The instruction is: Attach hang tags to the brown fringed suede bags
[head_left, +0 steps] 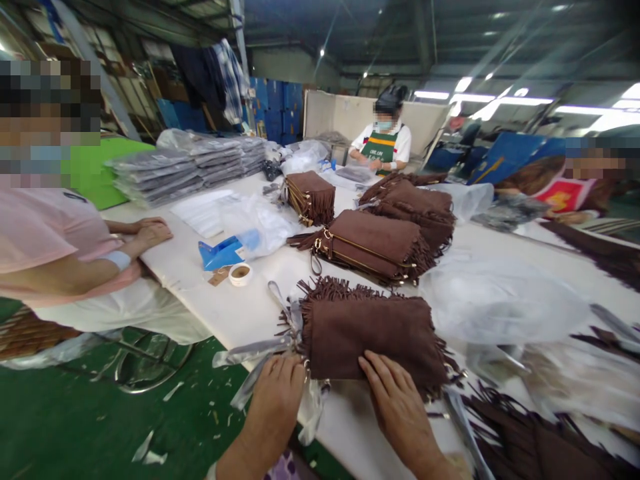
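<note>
A dark brown fringed bag [370,333] lies flat on the white table in front of me, its fringe spread along the far and side edges. My right hand [395,400] rests on its near edge, fingers outstretched on the brown surface. At the bag's left corner, my left hand [277,390] has its fingers bent close together; its thumb and whatever is under the fingers are hidden. Plastic-wrapped straps [250,353] stick out around that hand. Just beyond lies a stack of similar brown bags [375,233] with gold zippers.
More brown bags [310,190] stand farther back. Clear plastic bags [500,300] cover the right side. A tape roll [241,274] and blue packet [223,252] lie to the left. Co-workers sit at left [55,233], far side [383,143] and right [570,193].
</note>
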A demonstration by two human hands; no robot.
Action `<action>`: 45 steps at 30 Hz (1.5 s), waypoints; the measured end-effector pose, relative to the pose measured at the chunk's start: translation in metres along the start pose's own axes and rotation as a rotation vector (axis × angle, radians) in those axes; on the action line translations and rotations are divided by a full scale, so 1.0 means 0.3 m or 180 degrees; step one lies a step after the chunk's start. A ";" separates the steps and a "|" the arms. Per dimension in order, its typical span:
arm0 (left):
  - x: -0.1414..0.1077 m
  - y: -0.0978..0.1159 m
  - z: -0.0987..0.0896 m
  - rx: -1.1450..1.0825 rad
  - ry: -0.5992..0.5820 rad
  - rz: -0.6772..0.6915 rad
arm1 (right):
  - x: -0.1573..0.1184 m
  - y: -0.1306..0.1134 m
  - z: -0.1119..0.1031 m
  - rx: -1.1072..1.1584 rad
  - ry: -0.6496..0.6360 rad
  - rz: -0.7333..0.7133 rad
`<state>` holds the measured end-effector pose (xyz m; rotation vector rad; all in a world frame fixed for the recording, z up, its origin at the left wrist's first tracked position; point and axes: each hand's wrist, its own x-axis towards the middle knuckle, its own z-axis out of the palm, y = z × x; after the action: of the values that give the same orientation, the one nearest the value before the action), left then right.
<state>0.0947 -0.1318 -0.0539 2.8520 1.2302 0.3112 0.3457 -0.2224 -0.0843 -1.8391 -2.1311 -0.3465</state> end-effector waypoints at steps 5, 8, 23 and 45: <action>-0.026 -0.020 0.080 -0.0236 0.0061 -0.0281 | -0.004 -0.008 0.006 0.0042 -0.0053 0.0027; -0.028 -0.048 0.118 -0.0396 0.0297 -0.0374 | -0.005 -0.011 0.007 0.0053 -0.0021 0.0052; 0.241 -0.242 0.013 -0.0377 -0.0305 0.0771 | 0.002 0.000 0.002 -0.0012 0.0015 -0.0027; 0.005 -0.044 -0.016 -0.1366 -0.0324 -0.0330 | 0.005 -0.003 0.003 0.0012 -0.0004 -0.0010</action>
<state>0.0853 -0.1219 -0.0502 2.4027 1.1265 0.3697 0.3446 -0.2210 -0.0845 -1.8345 -2.1343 -0.3419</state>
